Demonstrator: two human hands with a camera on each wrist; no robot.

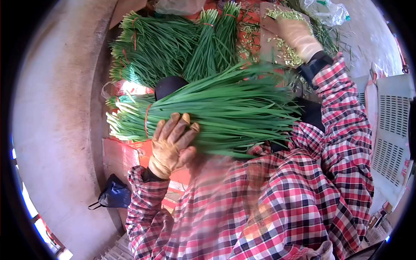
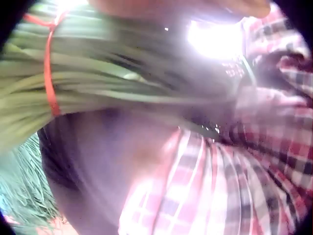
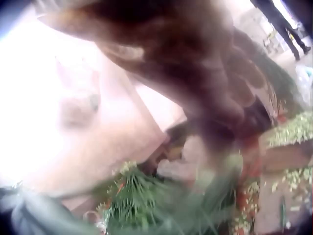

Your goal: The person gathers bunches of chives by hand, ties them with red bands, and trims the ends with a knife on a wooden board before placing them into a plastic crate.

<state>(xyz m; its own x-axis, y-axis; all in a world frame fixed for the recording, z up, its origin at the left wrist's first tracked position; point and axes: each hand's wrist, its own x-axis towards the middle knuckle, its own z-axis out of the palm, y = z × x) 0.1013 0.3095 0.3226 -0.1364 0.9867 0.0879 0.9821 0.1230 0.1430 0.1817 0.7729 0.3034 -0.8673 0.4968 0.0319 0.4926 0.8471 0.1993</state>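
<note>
A large bundle of green chives (image 1: pixel 225 108), bound with a red band (image 1: pixel 148 120), lies across the person's lap with its pale stem ends to the left. The gloved left hand (image 1: pixel 170 145) rests on its near side close to the band, fingers extended. In the left wrist view, the chives (image 2: pixel 98 78) and red band (image 2: pixel 50 68) lie below a blurred finger. Reaching forward, the gloved right hand (image 1: pixel 299 37) is over a board (image 1: pixel 268 45) strewn with chopped pale stem pieces. It is blurred, and I cannot tell whether it holds anything.
More banded chives (image 1: pixel 156 43) lie on a red sheet at the back, with smaller bundles (image 1: pixel 208 47) beside them. A pale wall (image 1: pixel 65 108) stands at left, near a dark bag (image 1: pixel 115 190). Perforated plastic crates (image 1: pixel 390 130) stand at right. Clear plastic (image 1: pixel 327 11) lies beyond the board.
</note>
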